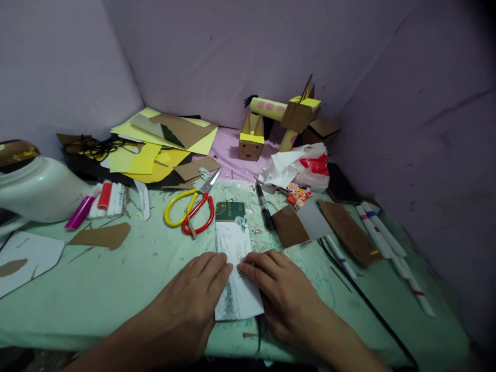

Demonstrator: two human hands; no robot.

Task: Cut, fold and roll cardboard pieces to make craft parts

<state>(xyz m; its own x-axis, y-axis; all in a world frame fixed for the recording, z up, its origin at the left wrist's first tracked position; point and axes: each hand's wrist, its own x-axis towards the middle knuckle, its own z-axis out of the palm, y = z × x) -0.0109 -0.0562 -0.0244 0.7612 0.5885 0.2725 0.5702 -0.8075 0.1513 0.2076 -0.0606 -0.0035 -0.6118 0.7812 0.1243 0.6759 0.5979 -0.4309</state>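
A narrow printed card (242,297), white with grey-green drawings and a dark green top end, lies lengthwise in front of me on the table. My left hand (196,289) grips its left edge, fingers together with the tips on the surface. On the opposite edge my right hand (282,289) is closed in the same way, its fingertips near the card's middle. Whether fingers reach under the card is hidden. Scissors (199,195) with one yellow and one red handle lie partly spread just beyond the card's left side. A black marker (264,206) rests beyond its right side.
Yellow paper sheets (149,157) and cardboard scraps lie at the back left. A white jug (41,188) and several markers (104,195) are on the left. Cardboard animal figures (298,119) stand at the back. Brown cardboard (349,232) and white pens (374,230) lie right.
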